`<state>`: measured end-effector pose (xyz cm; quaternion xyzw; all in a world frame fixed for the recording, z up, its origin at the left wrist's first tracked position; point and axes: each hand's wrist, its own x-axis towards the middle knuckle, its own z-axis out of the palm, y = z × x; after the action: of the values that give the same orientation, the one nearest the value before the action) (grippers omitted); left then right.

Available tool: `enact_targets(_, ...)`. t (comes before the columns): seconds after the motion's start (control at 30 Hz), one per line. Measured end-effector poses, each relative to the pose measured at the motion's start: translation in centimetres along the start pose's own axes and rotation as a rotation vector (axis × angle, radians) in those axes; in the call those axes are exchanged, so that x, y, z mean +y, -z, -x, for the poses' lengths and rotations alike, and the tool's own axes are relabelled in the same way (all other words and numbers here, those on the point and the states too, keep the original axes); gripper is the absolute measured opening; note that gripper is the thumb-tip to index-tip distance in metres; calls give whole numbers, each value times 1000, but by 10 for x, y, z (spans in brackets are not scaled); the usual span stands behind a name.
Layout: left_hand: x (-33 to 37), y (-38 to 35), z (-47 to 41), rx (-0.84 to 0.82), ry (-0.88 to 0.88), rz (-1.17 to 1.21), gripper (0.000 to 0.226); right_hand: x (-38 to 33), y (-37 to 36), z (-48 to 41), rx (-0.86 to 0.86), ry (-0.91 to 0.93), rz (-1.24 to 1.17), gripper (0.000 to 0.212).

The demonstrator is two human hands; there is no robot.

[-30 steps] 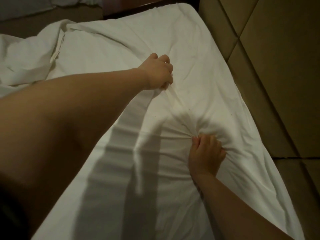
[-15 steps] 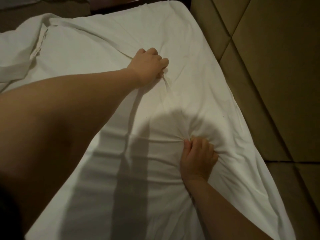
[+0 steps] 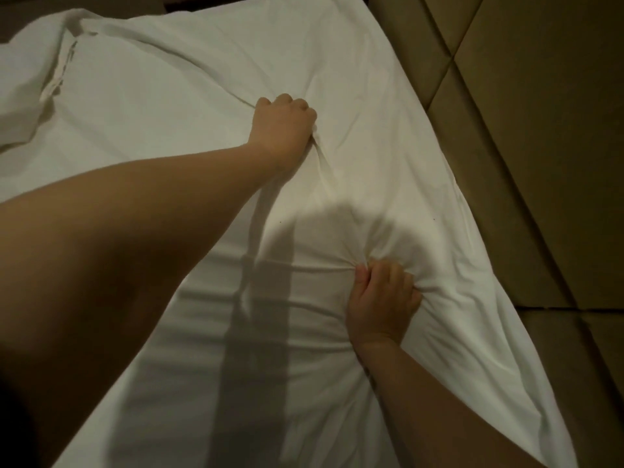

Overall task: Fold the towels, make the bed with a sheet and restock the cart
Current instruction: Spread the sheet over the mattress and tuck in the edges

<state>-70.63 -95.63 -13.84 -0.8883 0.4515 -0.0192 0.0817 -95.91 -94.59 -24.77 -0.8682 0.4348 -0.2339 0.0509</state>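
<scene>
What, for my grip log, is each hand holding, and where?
Both grip the sheet: left hand a fold mid-sheet, right hand a gathered bunch nearer its edge.

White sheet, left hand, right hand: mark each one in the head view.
white sheet (image 3: 189,106): head view, a flat bare stretch
left hand (image 3: 282,130): head view, back of the hand
right hand (image 3: 381,300): head view, back of the hand

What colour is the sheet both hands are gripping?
Plain white, no pattern. The sheet shows in the head view, the only one.
</scene>
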Motion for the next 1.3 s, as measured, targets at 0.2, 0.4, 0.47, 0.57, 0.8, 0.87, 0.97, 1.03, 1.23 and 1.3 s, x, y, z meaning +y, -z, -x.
enact_targets(0.2,55,11,79,48,121,230,58,-6,20,-10,-141,-37,-31,28)
enact_targets(0.4,97,11,210,306,98,293,45,-8,45,-21,-308,-69,-94,27)
enact_targets(0.47,110,8,254,301,132,325,39,-1,64,-22,-445,-60,-154,28)
enact_targets(0.57,136,12,326,233,198,379,44,21,108,1,-466,-7,-138,39)
enact_targets(0.8,201,14,466,-113,244,483,56,94,212,120,-568,-135,-62,47)
enact_targets(0.87,213,19,488,-145,194,504,44,113,237,154,-592,-151,-12,47)
enact_targets(0.97,230,20,517,-146,110,495,47,131,272,200,-647,-108,42,51)
enact_targets(1.03,242,27,536,-152,96,534,46,141,292,233,-698,-51,89,53)
enact_targets(1.23,280,33,601,-266,56,549,48,182,339,322,-713,-235,118,56)
enact_targets(1.3,292,23,627,-226,38,558,46,194,351,343,-676,-310,85,56)
